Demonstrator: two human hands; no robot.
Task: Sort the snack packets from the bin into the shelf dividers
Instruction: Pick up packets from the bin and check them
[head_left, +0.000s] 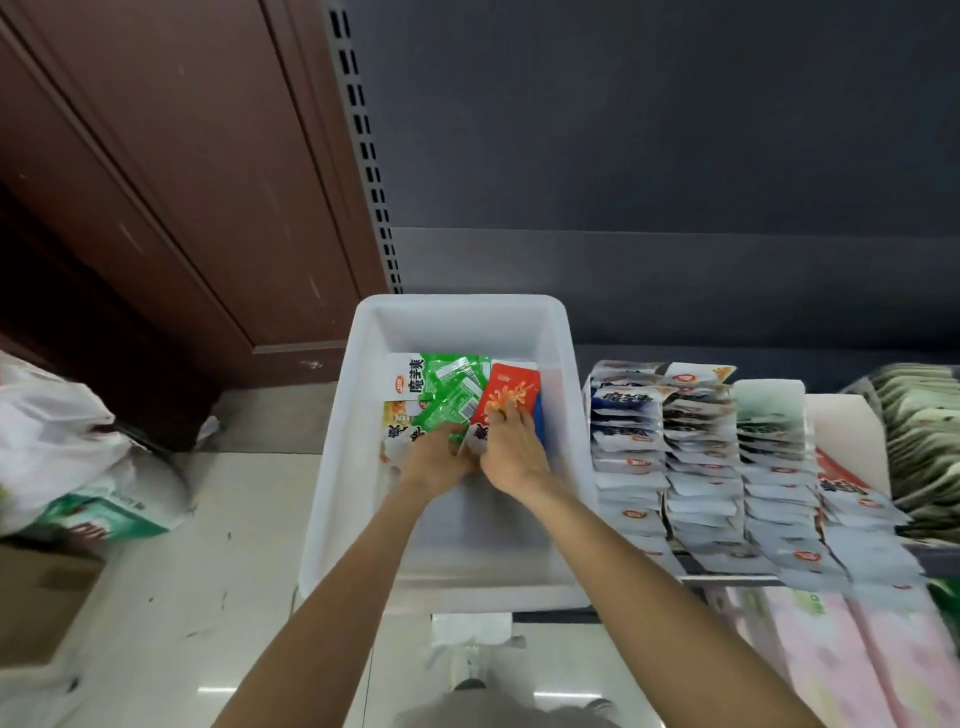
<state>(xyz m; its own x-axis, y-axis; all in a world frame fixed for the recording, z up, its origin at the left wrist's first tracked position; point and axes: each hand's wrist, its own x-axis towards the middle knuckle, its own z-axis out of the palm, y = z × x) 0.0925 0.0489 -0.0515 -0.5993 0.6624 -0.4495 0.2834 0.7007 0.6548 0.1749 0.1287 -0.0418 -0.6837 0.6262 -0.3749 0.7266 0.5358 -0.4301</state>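
"魔芋爽" in dark characters on the white-and-green snack packet (410, 378) in the white bin (332, 467).

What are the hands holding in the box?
Both hands, left hand and right hand, grip white packets by their near edges inside the white bin.

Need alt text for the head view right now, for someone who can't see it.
Both bare hands, left hand and right hand, reach into a white plastic bin, gathering green, red and white snack packets. Rows of white packets fill the shelf to its right.
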